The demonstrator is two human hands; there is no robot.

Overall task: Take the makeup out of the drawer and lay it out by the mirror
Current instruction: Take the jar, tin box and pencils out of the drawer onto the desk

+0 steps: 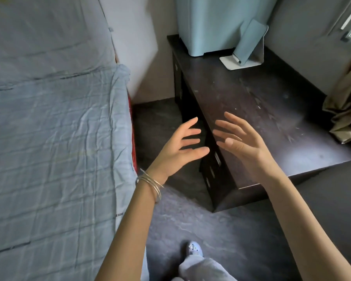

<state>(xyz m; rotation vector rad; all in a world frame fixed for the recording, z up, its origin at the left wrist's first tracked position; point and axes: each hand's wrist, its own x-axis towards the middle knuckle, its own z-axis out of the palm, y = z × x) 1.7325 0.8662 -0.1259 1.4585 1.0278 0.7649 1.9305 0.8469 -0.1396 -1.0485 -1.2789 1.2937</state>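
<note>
A dark wooden dresser [261, 110] stands ahead of me, its drawers [213, 169] with metal handles facing left and all closed. A small standing mirror [249, 45] on a white base sits at the far end of the dresser top, seen from behind. My left hand [180, 145], with thin bangles on the wrist, hovers with spread fingers just left of the dresser's front edge. Over the near part of the dresser top my right hand [241, 140] is held out with fingers spread, palm facing the left hand. Neither hand holds anything. No makeup is visible.
A bed with a pale blue checked sheet [53, 138] fills the left side. A light blue box [217, 23] stands at the dresser's far end. A beige curtain [346, 106] hangs onto the dresser at right. Dark floor [211, 230] lies between bed and dresser; my foot [195, 248] is below.
</note>
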